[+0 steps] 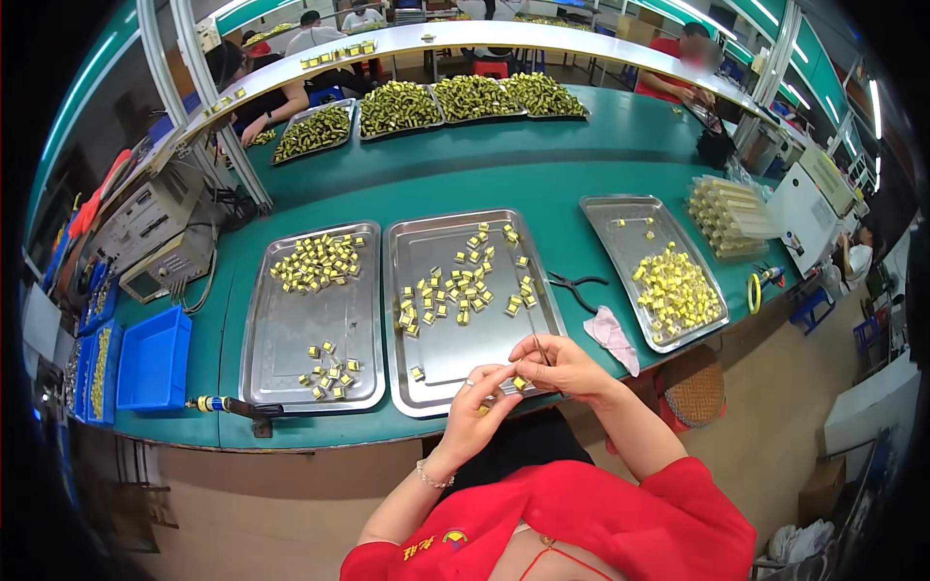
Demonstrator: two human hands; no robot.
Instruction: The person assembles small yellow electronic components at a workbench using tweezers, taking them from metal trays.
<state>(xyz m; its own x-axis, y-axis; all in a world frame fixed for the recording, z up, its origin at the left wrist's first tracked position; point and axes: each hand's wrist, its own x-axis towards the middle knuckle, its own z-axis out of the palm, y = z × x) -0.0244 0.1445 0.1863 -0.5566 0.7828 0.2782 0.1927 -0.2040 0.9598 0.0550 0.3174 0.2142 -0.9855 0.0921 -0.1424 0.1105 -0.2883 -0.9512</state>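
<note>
My left hand [479, 405] and my right hand [565, 369] meet over the near edge of the middle metal tray [465, 372]. Between their fingertips is a small yellow-taped electronic component [519, 382], pinched by the left hand. Another yellow bit [483, 410] shows under the left fingers. A thin dark tool [540, 347] sticks up from the closed right fingers; its kind is not clear. Many similar components [463, 289] lie loose in the middle tray. More sit in two groups in the left tray [305, 324], and a heap [675, 290] fills the lower part of the right tray [607, 218].
Black-handled pliers [579, 284] and a pink cloth [611, 339] lie right of the middle tray. A blue bin [155, 358] and a screwdriver-like tool [232, 405] stand left. Heaped trays [400, 108] line the back below a white shelf [465, 37]. Co-workers sit beyond.
</note>
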